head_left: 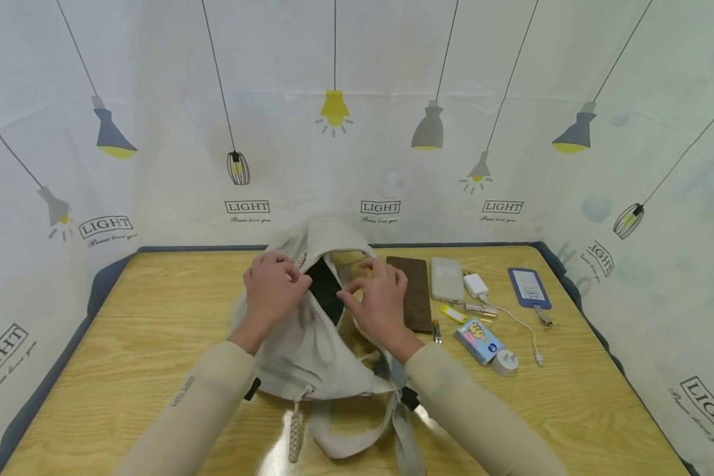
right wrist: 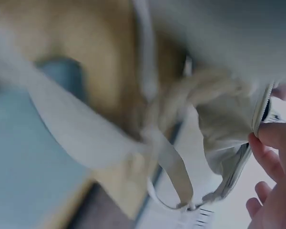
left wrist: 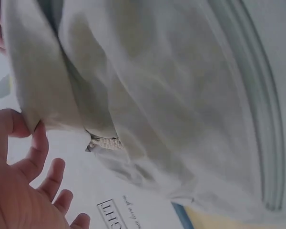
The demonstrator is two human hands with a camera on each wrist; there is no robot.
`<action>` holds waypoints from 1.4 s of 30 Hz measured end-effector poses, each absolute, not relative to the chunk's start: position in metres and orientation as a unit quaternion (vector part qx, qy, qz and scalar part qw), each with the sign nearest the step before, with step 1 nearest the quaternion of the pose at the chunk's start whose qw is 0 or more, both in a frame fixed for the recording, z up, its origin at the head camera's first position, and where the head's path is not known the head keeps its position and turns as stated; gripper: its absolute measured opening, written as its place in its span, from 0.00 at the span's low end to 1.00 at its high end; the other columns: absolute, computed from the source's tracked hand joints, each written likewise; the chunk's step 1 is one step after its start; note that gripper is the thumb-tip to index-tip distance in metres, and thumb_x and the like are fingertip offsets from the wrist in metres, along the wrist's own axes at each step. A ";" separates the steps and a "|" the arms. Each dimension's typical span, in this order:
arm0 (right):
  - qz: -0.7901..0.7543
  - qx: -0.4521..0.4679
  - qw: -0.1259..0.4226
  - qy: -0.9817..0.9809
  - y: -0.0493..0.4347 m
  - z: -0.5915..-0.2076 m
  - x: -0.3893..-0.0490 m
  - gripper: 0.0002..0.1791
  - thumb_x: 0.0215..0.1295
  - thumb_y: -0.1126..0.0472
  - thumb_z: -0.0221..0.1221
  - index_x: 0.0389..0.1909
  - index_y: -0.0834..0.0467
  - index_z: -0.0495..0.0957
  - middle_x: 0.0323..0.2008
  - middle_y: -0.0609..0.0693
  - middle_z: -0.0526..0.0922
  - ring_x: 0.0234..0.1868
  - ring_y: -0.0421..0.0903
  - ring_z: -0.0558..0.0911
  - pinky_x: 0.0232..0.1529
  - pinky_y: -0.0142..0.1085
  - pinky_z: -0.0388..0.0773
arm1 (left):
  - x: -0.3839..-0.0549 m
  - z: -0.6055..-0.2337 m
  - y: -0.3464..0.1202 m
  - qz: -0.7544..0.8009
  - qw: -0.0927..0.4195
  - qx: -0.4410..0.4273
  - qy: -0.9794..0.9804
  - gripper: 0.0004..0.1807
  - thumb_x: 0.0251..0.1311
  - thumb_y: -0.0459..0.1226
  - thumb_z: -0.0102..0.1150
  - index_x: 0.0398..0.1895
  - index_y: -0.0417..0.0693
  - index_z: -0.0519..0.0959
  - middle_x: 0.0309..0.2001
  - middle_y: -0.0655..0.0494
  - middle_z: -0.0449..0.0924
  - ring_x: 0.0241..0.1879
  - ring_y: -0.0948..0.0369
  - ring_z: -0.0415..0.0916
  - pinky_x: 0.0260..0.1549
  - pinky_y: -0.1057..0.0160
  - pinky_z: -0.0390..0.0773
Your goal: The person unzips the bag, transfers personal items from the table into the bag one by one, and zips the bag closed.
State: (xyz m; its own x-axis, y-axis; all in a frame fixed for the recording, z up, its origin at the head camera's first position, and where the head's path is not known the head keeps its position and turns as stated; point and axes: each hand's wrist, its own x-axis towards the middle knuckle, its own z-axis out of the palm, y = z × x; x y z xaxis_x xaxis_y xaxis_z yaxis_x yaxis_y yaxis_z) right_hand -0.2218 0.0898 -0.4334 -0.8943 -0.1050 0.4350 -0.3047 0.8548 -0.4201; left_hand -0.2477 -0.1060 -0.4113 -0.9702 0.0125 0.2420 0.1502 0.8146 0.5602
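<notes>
A cream backpack (head_left: 309, 344) lies on the wooden table, its zipped mouth parted and a dark lining (head_left: 326, 291) visible inside. My left hand (head_left: 274, 284) pinches one edge of the mouth; in the left wrist view, thumb and index finger nip the pale fabric (left wrist: 148, 86) while the other fingers stay loose. On the opposite side, my right hand (head_left: 382, 301) pinches the other edge. Its thumb and index finger grip the zipper edge (right wrist: 257, 119) in the right wrist view. The bottom of the bag's inside is hidden.
Right of the bag lie a brown notebook (head_left: 413, 297), a pale power bank (head_left: 447, 279), a white charger (head_left: 476, 285) with cable, a blue badge holder (head_left: 529, 288), a yellow tag (head_left: 453, 314), a tissue pack (head_left: 478, 340) and a round white plug (head_left: 504, 362). Straps (head_left: 357, 441) trail in front.
</notes>
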 end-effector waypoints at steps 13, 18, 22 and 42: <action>0.201 0.096 0.232 -0.947 0.117 -0.386 -0.232 0.11 0.61 0.49 0.64 0.23 0.49 0.86 0.63 0.51 0.71 0.64 0.56 0.67 0.65 0.58 0.55 | -0.240 -0.364 -0.141 -0.385 0.239 0.004 -0.891 0.13 0.56 0.40 0.52 0.22 0.41 0.80 0.49 0.45 0.77 0.59 0.42 0.66 0.63 0.36 0.57; 0.246 0.078 0.222 -0.940 0.130 -0.368 -0.232 0.12 0.61 0.51 0.63 0.23 0.52 0.86 0.62 0.53 0.71 0.65 0.58 0.66 0.64 0.58 0.54 | -0.236 -0.340 -0.158 -0.394 0.253 0.019 -0.883 0.14 0.55 0.39 0.51 0.21 0.40 0.80 0.49 0.45 0.77 0.60 0.43 0.66 0.65 0.37 0.55; 0.263 0.050 0.206 -0.941 0.139 -0.360 -0.233 0.12 0.59 0.52 0.62 0.22 0.54 0.85 0.62 0.53 0.71 0.65 0.60 0.65 0.64 0.59 0.54 | -0.232 -0.321 -0.173 -0.393 0.247 0.053 -0.884 0.16 0.56 0.41 0.50 0.22 0.38 0.81 0.50 0.44 0.77 0.61 0.43 0.65 0.65 0.37 0.55; 0.303 0.078 0.169 -0.934 0.132 -0.387 -0.237 0.13 0.61 0.51 0.62 0.20 0.51 0.82 0.59 0.54 0.74 0.64 0.55 0.69 0.63 0.60 0.54 | -0.225 -0.346 -0.195 -0.295 0.141 0.029 -0.945 0.19 0.62 0.44 0.49 0.41 0.41 0.84 0.59 0.44 0.74 0.67 0.39 0.57 0.59 0.30 0.54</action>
